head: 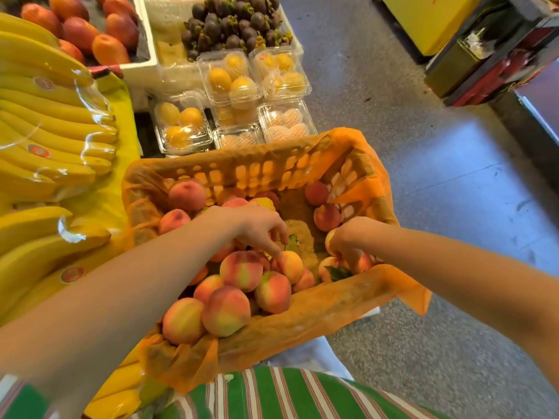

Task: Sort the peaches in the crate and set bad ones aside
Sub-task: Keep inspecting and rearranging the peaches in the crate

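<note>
An orange plastic crate (263, 170) lined with orange film holds several pink-yellow peaches, heaped at the near left (227, 309) and scattered along the far side (187, 195). My left hand (260, 228) reaches into the middle of the crate, fingers apart, fingertips touching a yellowish peach (292, 264). My right hand (348, 237) is at the crate's right side, fingers curled around a pale peach (330, 240) above other peaches (328, 266). Part of the crate floor shows brown paper (298, 225).
Banana bunches (45, 140) wrapped in film lie at the left. Clear boxes of yellow fruit (230, 80) stand beyond the crate, with mangosteens (236, 22) and red mangoes (78, 28) behind. Grey floor (438, 176) lies to the right; yellow and red boxes (484, 49) stand far right.
</note>
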The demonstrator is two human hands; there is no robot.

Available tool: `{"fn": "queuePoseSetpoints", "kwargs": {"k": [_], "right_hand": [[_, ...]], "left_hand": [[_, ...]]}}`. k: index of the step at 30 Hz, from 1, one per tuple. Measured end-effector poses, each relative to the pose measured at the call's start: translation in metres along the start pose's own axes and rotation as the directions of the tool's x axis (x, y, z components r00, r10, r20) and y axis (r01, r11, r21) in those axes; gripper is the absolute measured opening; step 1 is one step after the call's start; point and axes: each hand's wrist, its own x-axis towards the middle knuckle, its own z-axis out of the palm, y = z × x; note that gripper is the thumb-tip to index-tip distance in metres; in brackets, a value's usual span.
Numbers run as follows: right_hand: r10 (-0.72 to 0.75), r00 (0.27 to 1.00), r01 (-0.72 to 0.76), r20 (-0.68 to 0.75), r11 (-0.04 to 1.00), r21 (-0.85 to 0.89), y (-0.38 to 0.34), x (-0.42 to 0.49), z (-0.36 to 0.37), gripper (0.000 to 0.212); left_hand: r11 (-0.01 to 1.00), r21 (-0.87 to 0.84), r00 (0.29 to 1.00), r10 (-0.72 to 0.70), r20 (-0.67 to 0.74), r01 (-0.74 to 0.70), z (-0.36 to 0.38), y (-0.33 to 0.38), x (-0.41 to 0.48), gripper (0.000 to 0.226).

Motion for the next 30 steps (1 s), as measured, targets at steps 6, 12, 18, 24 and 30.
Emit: {"fn": "queuePoseSetpoints", "kwargs": {"k": [6,12,18,24,30], "right_hand": [[-0.071,0.997,0.078,-0.04,0.976,0.203,0.014,-0.011,-0.003,0.059],[-0.272,0.905,0.39,-0.328,0.223,0.893,0.042,-0.02,-0.012,0.024],[-0.436,0.794,0.399,-0.424,-0.154,0.904,0.047,-0.02,-0.013,0.063],[-0.471,0.776,0.385,-0.419,-0.172,0.907,0.044,-0.02,-0.011,0.075],[-0.11,0.942,0.313,-0.318,0.632,0.709,0.02,0.022,0.0,0.038]], "left_hand": [[0.998,-0.067,1.0,-0.002,-0.023,0.0,0.001,0.0,-0.003,0.041],[0.931,-0.359,0.983,-0.001,-0.183,-0.066,-0.003,0.005,-0.007,0.055],[0.786,-0.602,0.956,-0.049,-0.29,-0.143,-0.005,0.013,-0.01,0.071],[0.818,-0.565,0.946,-0.091,-0.31,-0.106,-0.01,0.017,-0.016,0.073],[0.708,-0.703,0.969,-0.124,-0.214,-0.065,-0.005,-0.005,-0.031,0.077]]}}
